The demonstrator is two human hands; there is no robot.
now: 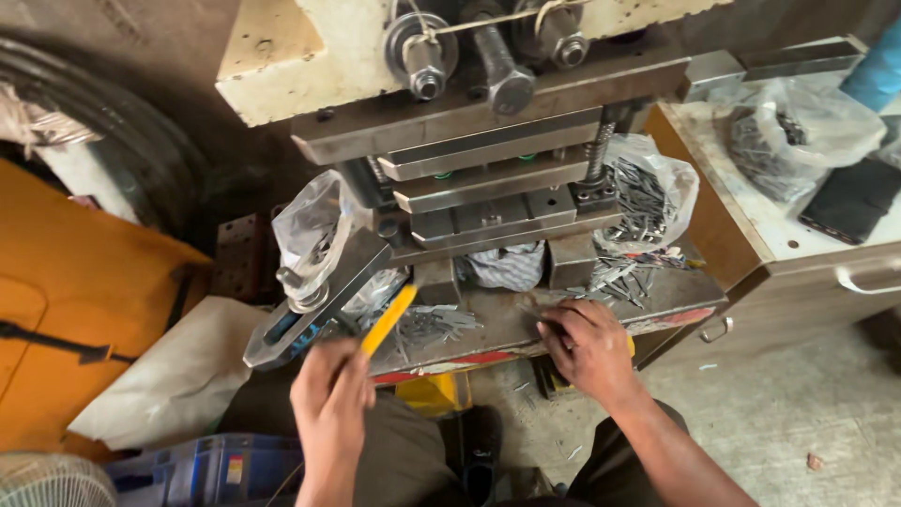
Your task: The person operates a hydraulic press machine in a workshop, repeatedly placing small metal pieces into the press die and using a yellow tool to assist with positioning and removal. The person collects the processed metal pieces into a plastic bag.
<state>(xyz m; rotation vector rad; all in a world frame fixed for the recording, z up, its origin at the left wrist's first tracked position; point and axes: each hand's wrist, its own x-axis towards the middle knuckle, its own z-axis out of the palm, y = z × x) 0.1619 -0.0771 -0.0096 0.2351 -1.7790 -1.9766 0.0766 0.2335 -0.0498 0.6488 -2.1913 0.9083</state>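
Observation:
My left hand (330, 392) is closed around a flat yellow stick (389, 319) that points up toward the press die (488, 202). My right hand (589, 345) rests on the steel press bed (507, 324), fingers pinched on thin metal strips (540, 314) at the bed's front. A loose pile of small metal strips (427, 326) lies on the bed between my hands. More strips (615, 274) are scattered to the right of the die.
A clear plastic bag of metal pieces (648, 192) sits right of the die, another bag (314, 230) at the left by a steel clamp arm (314, 305). A cabinet (779, 253) holding a bag and dark phone stands right. Orange sheet (84, 300) at left; blue crate (206, 465) below.

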